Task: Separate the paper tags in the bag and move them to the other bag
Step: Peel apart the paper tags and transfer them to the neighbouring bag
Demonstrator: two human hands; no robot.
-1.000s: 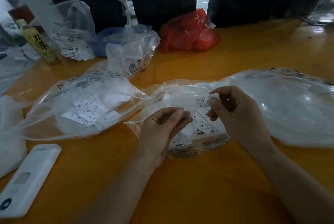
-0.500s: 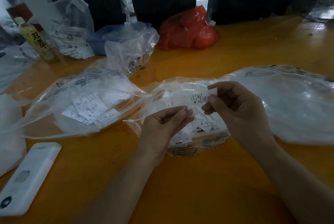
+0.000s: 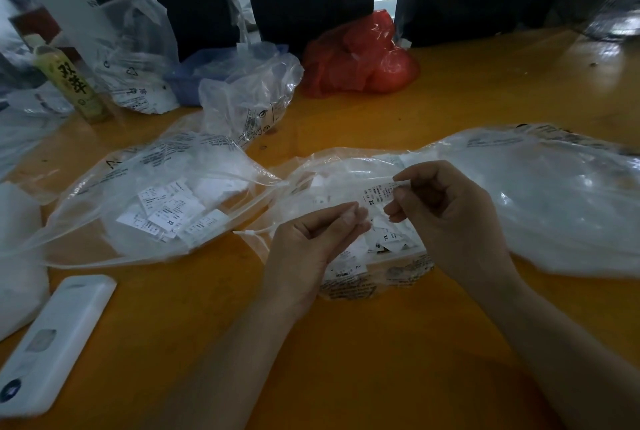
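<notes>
Two clear plastic bags lie on the orange table. The middle bag (image 3: pixel 349 166) holds a heap of small white paper tags (image 3: pixel 388 242). The left bag (image 3: pixel 114 187) holds several flat tags (image 3: pixel 169 211). My right hand (image 3: pixel 446 218) pinches one white tag (image 3: pixel 379 194), marked XS, between thumb and forefinger above the middle bag. My left hand (image 3: pixel 315 242) hovers just left of that tag with fingers curled and fingertips together; whether they touch the tag's lower edge is unclear.
A large clear bag (image 3: pixel 554 197) spreads to the right. Behind stand a red bag (image 3: pixel 360 55), a crumpled clear bag (image 3: pixel 249 97), a blue tray (image 3: pixel 187 79) and a yellow bottle (image 3: pixel 72 86). A white device (image 3: pixel 52 343) lies at the front left.
My right hand has lifted the tag out and turned it flatter, moving slightly left. My left hand's fingertips have come closer to the tag.
</notes>
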